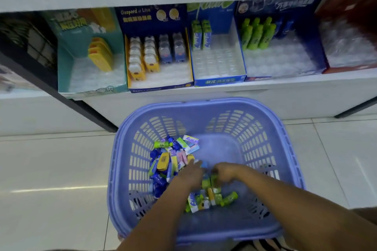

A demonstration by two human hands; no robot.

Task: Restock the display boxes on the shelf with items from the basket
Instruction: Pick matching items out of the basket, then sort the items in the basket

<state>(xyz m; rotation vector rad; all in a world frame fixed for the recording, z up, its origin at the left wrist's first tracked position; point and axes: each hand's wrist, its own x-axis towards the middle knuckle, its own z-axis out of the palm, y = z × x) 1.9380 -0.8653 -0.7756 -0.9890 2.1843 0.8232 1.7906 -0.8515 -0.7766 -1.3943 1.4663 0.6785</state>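
A purple plastic basket stands on the floor below the shelf. Small items lie in it: a mixed pile of blue, yellow, pink and green packs at the left, and green tubes and packs near the middle. Both my hands are down inside it. My left hand lies over the pile with its fingers stretched forward, touching the items. My right hand curls its fingers round a green tube. On the shelf stand several partly filled display boxes.
From left to right the boxes are a teal box with yellow items, a navy box with capped figures, a blue box with two green-white packs, a blue box with green tubes, and a red box. Pale floor tiles surround the basket.
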